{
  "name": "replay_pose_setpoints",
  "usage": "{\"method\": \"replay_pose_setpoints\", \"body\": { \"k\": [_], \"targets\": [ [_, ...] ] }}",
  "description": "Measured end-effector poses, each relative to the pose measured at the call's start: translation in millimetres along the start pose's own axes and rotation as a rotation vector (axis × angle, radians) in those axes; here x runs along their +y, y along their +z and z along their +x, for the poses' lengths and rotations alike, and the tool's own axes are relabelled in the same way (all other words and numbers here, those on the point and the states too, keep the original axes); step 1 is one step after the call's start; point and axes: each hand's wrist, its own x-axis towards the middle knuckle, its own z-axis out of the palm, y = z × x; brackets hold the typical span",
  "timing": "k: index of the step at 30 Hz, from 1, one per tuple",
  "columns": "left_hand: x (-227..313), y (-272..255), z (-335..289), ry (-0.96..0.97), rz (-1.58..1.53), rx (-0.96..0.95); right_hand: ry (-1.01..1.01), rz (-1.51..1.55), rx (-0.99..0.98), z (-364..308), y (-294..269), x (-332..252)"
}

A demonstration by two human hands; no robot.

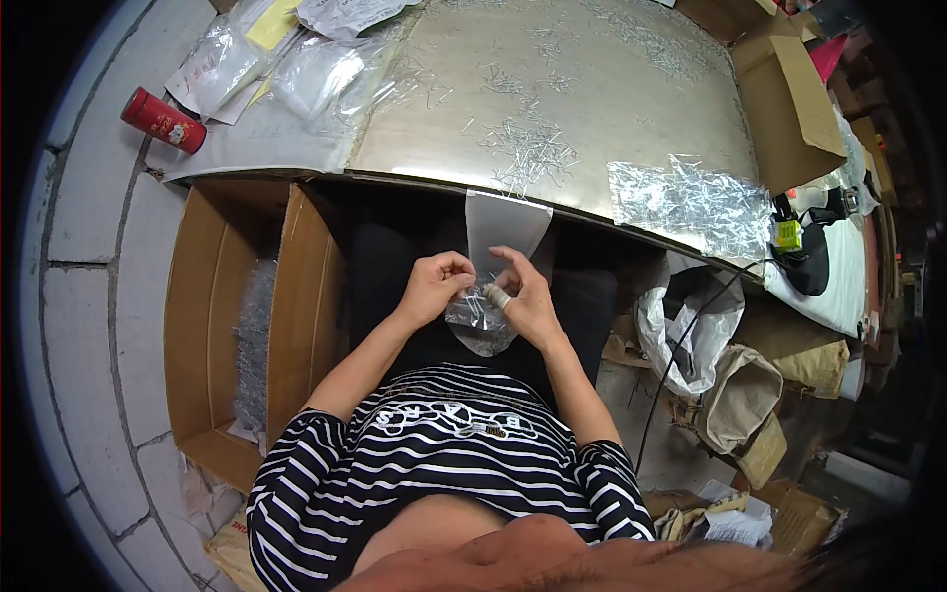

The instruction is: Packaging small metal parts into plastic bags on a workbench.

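Between my hands, over my lap, hangs a small clear plastic bag [473,314] with a few thin, shiny metal pieces in or at its mouth. My left hand [439,284] pinches the left side of the bag between thumb and fingers. At the right side is my right hand [529,304], its index finger raised and curved and a pale wrap around one finger. Its lower fingers close on the bag's edge. Just beyond both hands, a grey sheet-like chute [508,225] slopes down from the table edge. Bent metal wire pieces [533,148] lie heaped above it.
The metal-topped table [631,128] carries more scattered wire pieces and a flat group of filled clear bags [691,202]. A cardboard box [222,326] with filled bags stands left. A red can [163,120] sits upper left. White sacks [691,326] and a black cable [686,340] are right.
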Motion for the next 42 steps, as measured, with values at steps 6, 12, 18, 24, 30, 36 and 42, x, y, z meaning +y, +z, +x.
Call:
{"method": "replay_pose_setpoints", "body": {
  "k": [6,12,18,24,30,36,42],
  "targets": [
    [-1,-17,3,-0.009,0.391,-0.431,0.098,-0.310,-0.315,-16,-10,38],
    [-26,-17,11,-0.131,0.670,-0.368,0.114,-0.722,-0.201,-15,-17,71],
    [-33,-9,20,0.091,0.652,-0.078,-0.289,-0.442,0.227,19,-45,-16],
    [-25,8,26,0.009,0.090,0.044,-0.468,-0.970,0.339,102,-46,-60],
    [-66,11,21,-0.369,-0.680,-0.119,-0.398,-0.948,0.191,65,-17,-37],
    [-97,-49,35,-0.605,-0.650,-0.319,-0.395,-0.609,0.198,3,-31,-47],
    [-70,-10,16,-0.484,-0.791,-0.395,-0.309,-0.425,0.185,-14,-33,-29]
  ]
}}
